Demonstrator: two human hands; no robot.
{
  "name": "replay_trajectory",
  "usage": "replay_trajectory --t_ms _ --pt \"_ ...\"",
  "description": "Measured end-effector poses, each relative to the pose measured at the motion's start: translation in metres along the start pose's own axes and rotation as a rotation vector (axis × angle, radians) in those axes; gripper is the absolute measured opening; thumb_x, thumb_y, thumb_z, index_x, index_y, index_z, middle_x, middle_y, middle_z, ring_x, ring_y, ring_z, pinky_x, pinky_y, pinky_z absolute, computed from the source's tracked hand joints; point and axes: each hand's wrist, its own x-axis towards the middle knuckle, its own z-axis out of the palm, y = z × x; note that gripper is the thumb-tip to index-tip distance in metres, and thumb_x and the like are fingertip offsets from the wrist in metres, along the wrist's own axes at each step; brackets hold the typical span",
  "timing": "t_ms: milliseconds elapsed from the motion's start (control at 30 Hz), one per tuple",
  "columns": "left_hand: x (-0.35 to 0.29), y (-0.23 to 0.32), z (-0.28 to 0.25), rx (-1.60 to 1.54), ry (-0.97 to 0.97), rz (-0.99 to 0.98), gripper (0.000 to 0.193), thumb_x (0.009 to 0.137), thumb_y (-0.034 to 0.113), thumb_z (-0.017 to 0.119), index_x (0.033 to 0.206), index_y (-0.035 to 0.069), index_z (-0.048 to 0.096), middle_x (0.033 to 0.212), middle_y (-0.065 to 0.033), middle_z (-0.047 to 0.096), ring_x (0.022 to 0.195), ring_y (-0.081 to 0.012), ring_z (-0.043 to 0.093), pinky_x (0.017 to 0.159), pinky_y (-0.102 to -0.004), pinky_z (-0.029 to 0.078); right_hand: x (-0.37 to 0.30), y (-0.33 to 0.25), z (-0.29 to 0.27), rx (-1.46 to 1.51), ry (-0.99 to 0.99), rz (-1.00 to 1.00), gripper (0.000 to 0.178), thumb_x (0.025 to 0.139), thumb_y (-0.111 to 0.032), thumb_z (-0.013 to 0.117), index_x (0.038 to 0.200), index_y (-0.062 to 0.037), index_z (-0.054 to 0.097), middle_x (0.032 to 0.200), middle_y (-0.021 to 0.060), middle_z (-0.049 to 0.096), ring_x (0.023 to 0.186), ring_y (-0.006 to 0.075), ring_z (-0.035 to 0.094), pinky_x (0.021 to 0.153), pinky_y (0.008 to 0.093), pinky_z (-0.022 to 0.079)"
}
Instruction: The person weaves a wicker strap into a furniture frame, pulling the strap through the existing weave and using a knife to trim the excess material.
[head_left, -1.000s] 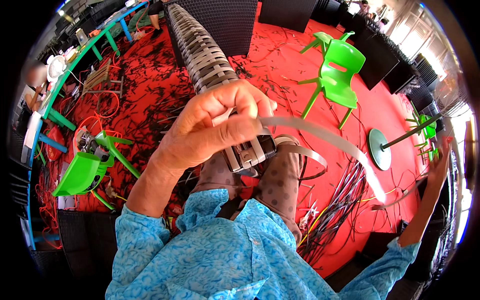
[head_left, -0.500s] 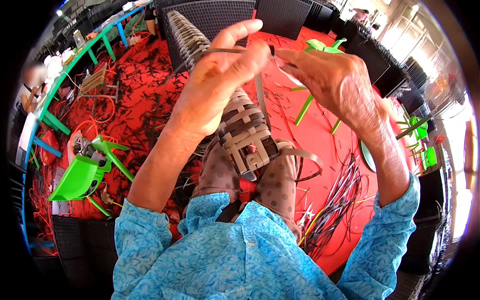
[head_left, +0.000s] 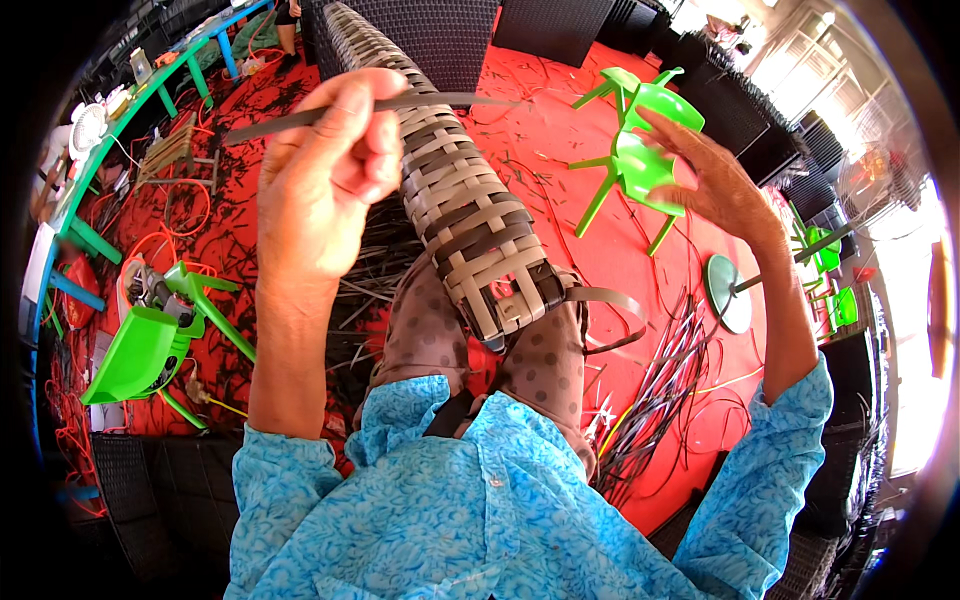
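My left hand (head_left: 325,185) is raised to the left of a long woven piece (head_left: 465,205) and pinches a flat dark strip (head_left: 285,124). The strip crosses above the weave, and its right end fades in a blur. Grey-beige and dark brown bands interlace along the piece, whose near end lies between my knees. From that end a loose strip (head_left: 615,297) curls out to the right. Off to the right, my right hand (head_left: 720,185) hangs in the air with its fingers apart and nothing visible in them.
Beyond my right hand stands a green plastic chair (head_left: 655,105). A bundle of loose strips (head_left: 665,400) lies on the red floor, near a pole fan's round base (head_left: 728,293). At left are another green chair (head_left: 140,355) and a long bench (head_left: 150,90). Dark woven panels (head_left: 410,45) stand ahead.
My hands have parted: the left moved left with the strip, now stretched sideways, and the right swung away to the right and opened. More of the woven piece shows.
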Motion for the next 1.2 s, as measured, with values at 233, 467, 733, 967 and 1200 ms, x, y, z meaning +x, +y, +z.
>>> replay_trajectory --t_ms 233,467,733,967,1200 --pt "-0.007 -0.014 0.041 0.166 -0.301 -0.099 0.026 0.097 0.019 0.044 0.108 -0.003 0.054 0.066 -0.0027 0.052 0.05 -0.0071 0.044 0.043 -0.0193 0.033 0.015 -0.088 -0.001 0.902 -0.214 0.05 0.035 0.09 -0.023 0.059 0.119 -0.0048 0.054 0.089 0.0048 0.062 0.083 0.0096 0.059 0.07 0.0255 0.05" --pt "-0.015 -0.008 0.035 0.075 -0.197 -0.149 0.022 0.095 0.018 0.049 0.103 0.001 0.061 0.068 -0.0027 0.06 0.053 -0.0043 0.051 0.044 -0.016 0.038 0.013 -0.104 -0.011 1.036 -0.246 0.142 0.022 0.094 -0.022 0.054 0.103 -0.0036 0.062 0.069 -0.0029 0.057 0.062 0.0029 0.053 0.052 0.0188 0.041" --pt "-0.039 -0.008 0.021 0.683 -0.283 0.332 0.018 0.077 0.008 0.071 0.093 0.005 0.063 0.089 -0.0045 0.057 0.079 -0.0116 0.054 0.068 -0.0236 0.043 -0.001 -0.087 -0.035 0.729 -0.522 0.285 0.028 0.092 -0.03 0.055 0.085 -0.0042 0.064 0.066 -0.0035 0.055 0.057 0.0024 0.047 0.048 0.0202 0.037" --pt "-0.065 -0.011 0.022 1.098 -0.315 0.365 0.023 0.065 0.01 0.076 0.085 0.005 0.066 0.104 -0.0111 0.055 0.097 -0.0276 0.054 0.081 -0.0365 0.044 0.006 -0.087 -0.027 0.574 -0.634 0.142 0.027 0.088 -0.028 0.06 0.082 -0.0019 0.064 0.065 -0.0022 0.056 0.057 0.0047 0.046 0.049 0.0243 0.036" --pt "-0.065 -0.008 0.027 1.193 -0.309 0.444 0.025 0.063 0.006 0.075 0.085 0.005 0.064 0.104 -0.0105 0.053 0.098 -0.031 0.053 0.083 -0.0404 0.044 0.016 -0.089 -0.018 0.775 -0.652 0.243 0.024 0.086 -0.025 0.066 0.084 -0.002 0.062 0.073 -0.0015 0.059 0.061 0.0053 0.052 0.054 0.0218 0.042"
